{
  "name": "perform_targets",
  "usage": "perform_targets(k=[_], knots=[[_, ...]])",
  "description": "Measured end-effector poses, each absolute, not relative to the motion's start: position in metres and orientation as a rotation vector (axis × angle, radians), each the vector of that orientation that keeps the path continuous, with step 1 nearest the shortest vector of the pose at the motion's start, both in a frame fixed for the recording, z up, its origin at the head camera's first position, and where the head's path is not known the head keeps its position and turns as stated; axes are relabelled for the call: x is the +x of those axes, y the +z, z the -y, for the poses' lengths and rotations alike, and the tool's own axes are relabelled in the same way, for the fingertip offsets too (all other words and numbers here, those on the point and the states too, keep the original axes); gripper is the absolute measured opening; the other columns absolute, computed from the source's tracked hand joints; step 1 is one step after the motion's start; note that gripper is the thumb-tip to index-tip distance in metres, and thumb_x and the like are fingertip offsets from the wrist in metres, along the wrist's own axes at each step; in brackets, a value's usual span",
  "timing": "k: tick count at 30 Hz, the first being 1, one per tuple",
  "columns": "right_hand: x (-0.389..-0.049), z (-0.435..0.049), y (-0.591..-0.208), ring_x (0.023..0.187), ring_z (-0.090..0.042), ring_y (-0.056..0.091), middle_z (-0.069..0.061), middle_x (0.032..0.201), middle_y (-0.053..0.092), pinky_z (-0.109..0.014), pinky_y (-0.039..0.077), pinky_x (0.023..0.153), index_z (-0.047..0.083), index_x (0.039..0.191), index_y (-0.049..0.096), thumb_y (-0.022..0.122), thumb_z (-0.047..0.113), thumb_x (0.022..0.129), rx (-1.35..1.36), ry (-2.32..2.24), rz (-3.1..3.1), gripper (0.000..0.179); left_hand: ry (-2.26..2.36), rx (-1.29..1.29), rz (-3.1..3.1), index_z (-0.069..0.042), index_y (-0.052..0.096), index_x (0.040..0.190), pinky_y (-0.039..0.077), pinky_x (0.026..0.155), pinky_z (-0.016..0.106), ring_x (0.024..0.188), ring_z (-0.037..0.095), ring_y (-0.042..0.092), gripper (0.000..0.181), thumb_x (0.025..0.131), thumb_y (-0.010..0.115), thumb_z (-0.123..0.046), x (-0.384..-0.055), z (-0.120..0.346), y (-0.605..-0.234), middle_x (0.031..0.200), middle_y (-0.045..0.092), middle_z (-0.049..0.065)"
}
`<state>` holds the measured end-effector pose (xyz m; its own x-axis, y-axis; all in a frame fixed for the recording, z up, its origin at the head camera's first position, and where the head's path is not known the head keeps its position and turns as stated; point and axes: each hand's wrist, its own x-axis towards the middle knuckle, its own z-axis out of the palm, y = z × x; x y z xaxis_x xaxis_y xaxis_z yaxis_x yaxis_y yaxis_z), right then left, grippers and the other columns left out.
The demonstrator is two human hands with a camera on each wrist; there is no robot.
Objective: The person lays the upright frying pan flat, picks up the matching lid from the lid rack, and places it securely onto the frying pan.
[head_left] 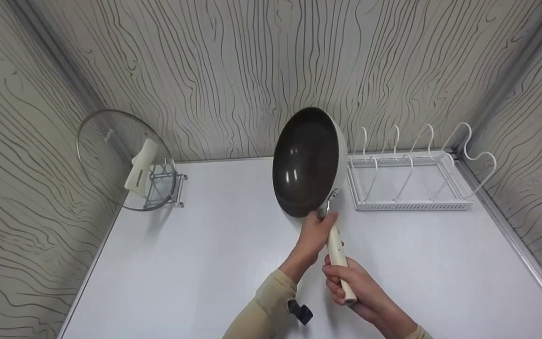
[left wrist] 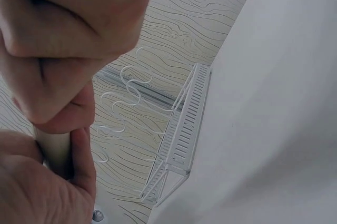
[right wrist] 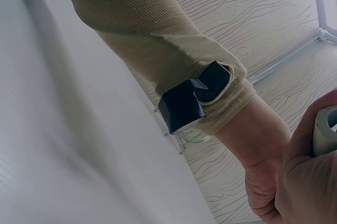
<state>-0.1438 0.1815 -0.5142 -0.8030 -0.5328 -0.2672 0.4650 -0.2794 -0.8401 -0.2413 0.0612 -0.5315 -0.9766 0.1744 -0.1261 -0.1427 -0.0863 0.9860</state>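
Observation:
A frying pan (head_left: pixel 305 162) with a dark inside and a pale outside is held tilted up on its side above the white table. My left hand (head_left: pixel 315 233) grips the top of its cream handle (head_left: pixel 337 249), close to the metal joint. Lower down, my right hand (head_left: pixel 360 285) wraps its fingers around the handle's end. Both hands show around the handle (left wrist: pixel 55 153) in the left wrist view. In the right wrist view the handle's hollow end (right wrist: pixel 324 132) sticks out of my right hand (right wrist: pixel 310 192).
To the right, a white wire rack (head_left: pixel 412 205) with curved dividers stands by the back wall. A glass lid (head_left: pixel 106 160) with a cream knob (head_left: pixel 141 167) stands upright in a small metal stand (head_left: pixel 179 190) at left. Wood-patterned walls (head_left: pixel 233 70) enclose the white table (head_left: pixel 195 263).

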Motion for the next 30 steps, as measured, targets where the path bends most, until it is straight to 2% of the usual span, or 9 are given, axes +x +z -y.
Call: perform_targets(k=[6, 14, 22, 25, 30], knots=[[-0.146, -0.182, -0.516, 0.054, 0.002, 0.047, 0.009, 0.074, 0.045, -0.014, 0.043, 0.048, 0.005, 0.119, 0.033, 0.052, 0.015, 0.106, -0.085, -2.097, -1.373, 0.026, 2.178, 0.002, -1.939, 0.003, 0.050, 0.113, 0.062, 0.059, 0.034, 0.059, 0.020, 0.067, 0.036, 0.103, 0.059, -0.030, -0.242, -0.061, -0.532, 0.087, 0.058, 0.009], [-0.148, -0.186, -0.516, 0.054, 0.002, 0.046, 0.009, 0.074, 0.044, -0.014, 0.042, 0.048, 0.006, 0.117, 0.035, 0.053, 0.014, 0.104, -0.079, -2.073, -1.387, 0.024, 2.208, -0.015, -1.919, 0.002, 0.050, 0.116, 0.062, 0.062, 0.034, 0.064, 0.019, 0.068, 0.038, 0.103, 0.061, -0.032, -0.241, -0.063, -0.535, 0.092, 0.060, 0.010], [-0.148, -0.188, -0.518, 0.053, 0.003, 0.045, 0.010, 0.074, 0.044, -0.013, 0.042, 0.047, 0.005, 0.118, 0.034, 0.052, 0.014, 0.104, -0.085, -2.062, -1.411, 0.025, 2.221, 0.024, -1.797, 0.001, 0.051, 0.119, 0.062, 0.071, 0.033, 0.068, 0.017, 0.072, 0.040, 0.103, 0.060, -0.035, -0.243, -0.063, -0.544, 0.090, 0.062, 0.006], [-0.148, -0.188, -0.519, 0.053, 0.002, 0.045, 0.009, 0.074, 0.043, -0.013, 0.042, 0.047, 0.005, 0.118, 0.033, 0.052, 0.014, 0.105, -0.082, -2.066, -1.399, 0.025, 2.248, 0.057, -1.630, -0.003, 0.056, 0.115, 0.061, 0.071, 0.029, 0.070, 0.015, 0.073, 0.033, 0.103, 0.059, -0.033, -0.244, -0.064, -0.549, 0.086, 0.066, 0.004], [-0.149, -0.190, -0.521, 0.053, 0.002, 0.045, 0.010, 0.073, 0.043, -0.013, 0.040, 0.047, 0.005, 0.116, 0.034, 0.051, 0.013, 0.104, -0.088, -2.063, -1.399, 0.023, 2.285, 0.063, -1.394, -0.008, 0.065, 0.096, 0.060, 0.069, 0.023, 0.069, 0.010, 0.072, 0.021, 0.100, 0.063, -0.028, -0.248, -0.066, -0.553, 0.080, 0.070, 0.003]])
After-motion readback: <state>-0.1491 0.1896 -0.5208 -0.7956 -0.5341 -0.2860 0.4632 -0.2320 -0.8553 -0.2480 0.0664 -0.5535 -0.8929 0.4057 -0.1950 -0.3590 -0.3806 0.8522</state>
